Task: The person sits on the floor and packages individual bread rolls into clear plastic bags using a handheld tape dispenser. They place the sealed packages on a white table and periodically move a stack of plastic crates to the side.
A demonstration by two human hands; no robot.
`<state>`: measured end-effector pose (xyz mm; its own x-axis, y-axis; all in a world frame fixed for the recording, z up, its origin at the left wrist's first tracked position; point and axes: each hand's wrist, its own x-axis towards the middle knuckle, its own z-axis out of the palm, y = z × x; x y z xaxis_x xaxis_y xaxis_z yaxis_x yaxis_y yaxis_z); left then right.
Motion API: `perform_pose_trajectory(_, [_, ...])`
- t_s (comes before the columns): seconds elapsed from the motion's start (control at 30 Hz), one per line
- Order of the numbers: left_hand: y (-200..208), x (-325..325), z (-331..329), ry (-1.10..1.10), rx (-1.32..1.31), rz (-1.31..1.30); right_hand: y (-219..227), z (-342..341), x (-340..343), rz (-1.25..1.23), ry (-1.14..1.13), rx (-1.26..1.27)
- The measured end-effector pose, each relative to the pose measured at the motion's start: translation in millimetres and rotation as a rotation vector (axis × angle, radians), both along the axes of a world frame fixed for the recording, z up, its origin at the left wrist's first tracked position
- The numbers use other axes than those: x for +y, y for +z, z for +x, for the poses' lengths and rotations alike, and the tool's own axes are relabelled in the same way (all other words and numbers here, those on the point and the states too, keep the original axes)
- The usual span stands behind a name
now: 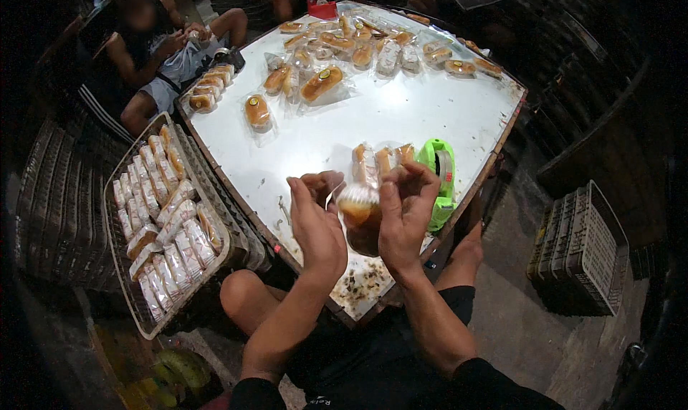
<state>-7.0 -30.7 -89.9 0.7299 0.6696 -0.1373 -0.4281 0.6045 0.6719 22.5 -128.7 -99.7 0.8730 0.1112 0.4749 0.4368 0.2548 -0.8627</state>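
Observation:
Between my hands, above the near corner of the white table, hangs a bread roll [360,216] in a clear bag with white print, blurred by motion. My left hand [320,227] is on its left, fingers curled, with a thin pale strip of film at the fingertips. On the other side my right hand [407,220] has its thumb and bent fingers closed at the bag's edge; the exact grip is partly hidden. Just beyond my hands several bagged rolls [365,165] stand in a row. A bright green tape dispenser [438,177] sits beside them, right of my right hand.
Many bagged rolls [322,84] lie over the far half of the table [423,109]. At my left stands a crate [115,231] of packed rolls; stacked crates [584,245] are on the floor at right. A person [161,51] sits at the far left, handling something pale.

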Motion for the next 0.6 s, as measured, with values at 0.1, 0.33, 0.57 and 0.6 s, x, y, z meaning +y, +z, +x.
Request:
perform_pose_trajectory(0.1, [-11,0,5,0.121,0.212,0.766,-2,0,23,-0.065,0.053,0.082])
perform_pose_trajectory(0.33, [-20,25,-2,-0.120,0.080,0.779,3,6,26,-0.243,-0.061,-0.065])
perform_pose_trajectory(0.57, [-7,40,-20,0.109,-0.048,1.134,8,8,2,-0.287,-0.024,-0.129])
perform_pose_trajectory(0.6, [-6,42,-21,0.077,-0.046,1.045,8,8,2,-0.299,0.007,-0.172])
